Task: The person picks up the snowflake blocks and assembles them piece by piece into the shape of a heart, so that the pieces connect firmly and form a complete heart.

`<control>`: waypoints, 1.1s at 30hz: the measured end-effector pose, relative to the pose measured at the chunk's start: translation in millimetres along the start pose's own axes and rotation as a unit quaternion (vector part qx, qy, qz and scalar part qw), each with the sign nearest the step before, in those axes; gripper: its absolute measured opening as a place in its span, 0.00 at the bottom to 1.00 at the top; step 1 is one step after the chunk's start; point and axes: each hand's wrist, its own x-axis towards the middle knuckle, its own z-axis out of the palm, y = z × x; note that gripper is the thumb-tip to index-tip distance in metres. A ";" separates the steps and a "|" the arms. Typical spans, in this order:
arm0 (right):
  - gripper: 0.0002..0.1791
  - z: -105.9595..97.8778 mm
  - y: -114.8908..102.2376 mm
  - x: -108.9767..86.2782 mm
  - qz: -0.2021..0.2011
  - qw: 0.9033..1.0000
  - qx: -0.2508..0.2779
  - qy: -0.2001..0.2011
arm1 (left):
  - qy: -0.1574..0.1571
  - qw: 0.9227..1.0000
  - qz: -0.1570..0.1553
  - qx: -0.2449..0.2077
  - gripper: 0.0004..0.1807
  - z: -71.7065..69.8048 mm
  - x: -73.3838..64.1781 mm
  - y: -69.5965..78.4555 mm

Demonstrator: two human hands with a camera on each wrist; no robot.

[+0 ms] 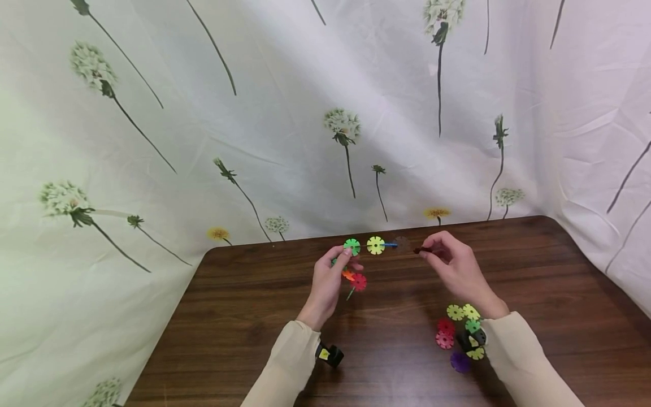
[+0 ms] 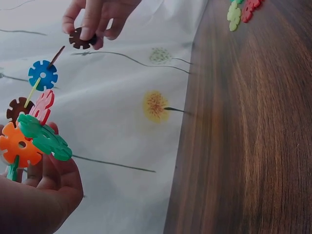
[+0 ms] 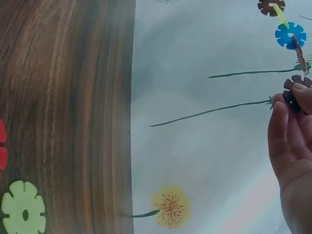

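**Loose brown disc (image 2: 77, 43) held just short of a chain of slotted discs (image 1: 372, 249)**

The largest part of the scene is taken up by a white cloth (image 1: 285, 113) printed with dandelions, hung behind the work. In front of it is set a dark wood-grain table (image 1: 229, 316). Above the table, two bare hands are held out from cream sleeves (image 1: 524, 356).

By the left hand (image 1: 325, 282) the chain is gripped: a green disc (image 1: 354, 243) is pinched under the thumb, with the other fingers curled behind. By the right hand (image 1: 460, 271) the loose brown disc is pinched between thumb and fingertips.

The chain is held up in the air. From the left hand it is carried rightward through a yellow disc (image 1: 376, 239) and a blue disc (image 2: 35, 73) to a brown end disc (image 2: 57, 56), seen edge-on from the left wrist. A red disc (image 1: 356, 279) is hung below the left hand's grip.

Near the right wrist, more loose discs (image 1: 441, 338) are scattered on the table, partly hidden by the wrist camera (image 1: 470, 340).

Between the loose brown disc and the end disc, a narrow gap is left. The step in hand is judged to be lengthening the chain. For the next move, two slots would need to be lined up crosswise and pressed together, with the chain steadied.
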 end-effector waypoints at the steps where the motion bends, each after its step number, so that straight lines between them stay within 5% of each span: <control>1: 0.10 0.4 -0.6 0.3 -0.003 1.000 0.001 0.003 | 0.001 1.000 0.000 0.000 0.18 -0.2 0.0 -0.1; 15: 0.12 3.3 -3.8 3.4 -0.021 1.000 0.006 0.013 | 0.003 1.000 0.000 0.006 0.18 0.8 0.3 0.3; 25: 0.15 7.5 -5.2 6.8 -0.083 0.996 -0.015 0.020 | 0.008 1.000 0.001 0.009 0.16 1.4 0.6 0.9; 33: 0.16 7.6 -4.3 7.4 -0.131 0.991 -0.031 0.009 | 0.033 0.996 -0.025 -0.074 0.11 3.4 1.9 2.7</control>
